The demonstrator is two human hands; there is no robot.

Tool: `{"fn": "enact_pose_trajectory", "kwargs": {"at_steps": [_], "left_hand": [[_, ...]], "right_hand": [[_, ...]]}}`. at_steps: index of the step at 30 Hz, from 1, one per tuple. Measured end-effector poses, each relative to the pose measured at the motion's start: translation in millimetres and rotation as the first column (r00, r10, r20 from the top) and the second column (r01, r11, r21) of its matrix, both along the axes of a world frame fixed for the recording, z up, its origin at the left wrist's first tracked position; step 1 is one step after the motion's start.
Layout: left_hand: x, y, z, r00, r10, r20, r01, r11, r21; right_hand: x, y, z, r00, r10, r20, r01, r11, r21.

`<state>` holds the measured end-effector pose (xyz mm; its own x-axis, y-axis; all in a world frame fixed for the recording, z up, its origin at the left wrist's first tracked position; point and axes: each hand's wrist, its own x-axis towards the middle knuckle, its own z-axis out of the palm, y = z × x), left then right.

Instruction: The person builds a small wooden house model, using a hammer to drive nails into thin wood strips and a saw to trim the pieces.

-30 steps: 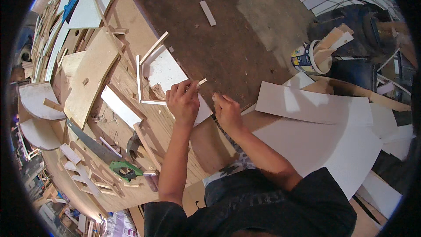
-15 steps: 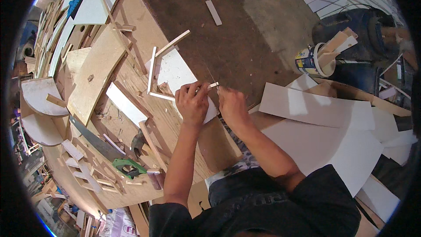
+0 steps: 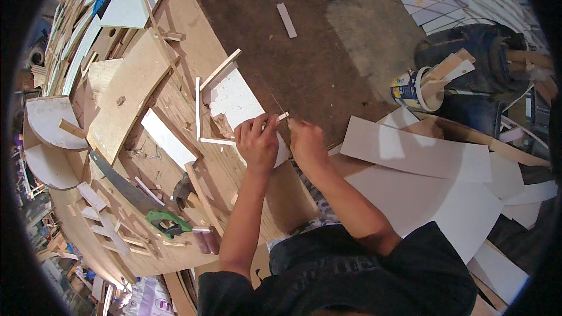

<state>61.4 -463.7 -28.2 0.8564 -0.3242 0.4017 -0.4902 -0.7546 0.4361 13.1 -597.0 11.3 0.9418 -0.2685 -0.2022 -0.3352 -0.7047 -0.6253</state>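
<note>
A jointed frame of narrow white-and-wood strips is gripped at its near right part by my left hand, fingers closed round it. The strip's end pokes out past the fingertips. My right hand is closed in a pinch just right of that end, and what it holds is hidden. A thin line like a wire slants up and left from between the hands. Below the frame lies a white panel with a ragged patch, on the wooden workbench.
To the left lie a handsaw with a green handle, a hammer, a white strip and plywood offcuts. At right are large white sheets and a bucket of wood scraps. One offcut lies on the floor.
The frame has turned in my left hand, its far upper arm swinging left and down. My right hand has shifted slightly down; both hands remain closed.
</note>
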Motion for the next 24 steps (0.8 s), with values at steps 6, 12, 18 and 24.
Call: {"fn": "enact_pose_trajectory", "kwargs": {"at_steps": [6, 12, 18, 24], "left_hand": [[2, 1, 5, 0.999, 0.003, -0.033, -0.003, 1.000, 0.000], [4, 4, 5, 1.000, -0.002, -0.007, 0.002, 1.000, -0.003], [4, 2, 6, 1.000, -0.007, -0.020, 0.006, 1.000, -0.006], [1, 5, 2, 0.998, 0.038, -0.044, -0.037, 0.999, 0.019]], "right_hand": [[-21, 0, -17, 0.970, -0.079, 0.230, 0.064, 0.995, 0.074], [-19, -12, -11, 0.830, -0.287, -0.479, 0.550, 0.277, 0.788], [-17, -22, -17, 0.813, -0.160, -0.560, 0.555, -0.074, 0.828], [-31, -4, 6, 0.998, -0.053, 0.039, 0.046, 0.985, 0.166]]}}
